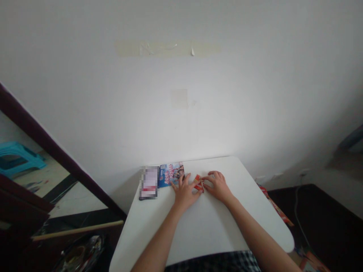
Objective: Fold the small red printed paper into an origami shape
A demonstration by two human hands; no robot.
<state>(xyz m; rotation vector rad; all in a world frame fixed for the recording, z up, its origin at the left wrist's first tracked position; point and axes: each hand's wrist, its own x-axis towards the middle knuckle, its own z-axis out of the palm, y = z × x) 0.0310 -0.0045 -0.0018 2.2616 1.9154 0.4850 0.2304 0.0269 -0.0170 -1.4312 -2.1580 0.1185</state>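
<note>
A small red-and-orange piece of paper (197,177), seemingly folded, lies on the white table between my two hands. My left hand (185,193) has its thumb and index finger on the paper's left and near edges, while its other fingers spread toward a blue printed leaflet (166,177). At the paper's right edge, my right hand (217,187) pinches it between thumb and fingers. Fingertips cover part of the paper, so its exact folds are hard to make out. Left of the leaflet lies a phone-like flat object (149,183), its face pixelated.
The white table (195,234) stands against a pale wall (241,94) with tape marks. A dark-framed mirror (70,181) leans at the left, showing a blue stool. Below it sits a black bag-lined bin (82,253). A cable (296,206) runs down at the right.
</note>
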